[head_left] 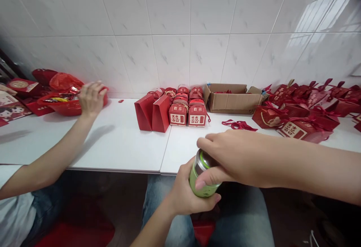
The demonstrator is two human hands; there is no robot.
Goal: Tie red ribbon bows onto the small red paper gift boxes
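A light green bottle [197,182] with a silvery steel top is held over my lap, just in front of the table edge. My left hand [189,194] wraps round its body from the left and below. From above, my right hand [225,156] closes over the top, with the thumb down along the side and the fingers curled across the far rim. That hand covers most of the bottle's top, so I cannot tell whether a lid is on it.
Red gift boxes [178,115] stand mid-table beside a cardboard box [234,102] and a dark red ribbon [239,124]. Several ribboned boxes [299,126] crowd the right. At left, a co-worker's hand [91,98] touches a red bag [67,107]. The table's front edge [118,171] lies before my knees.
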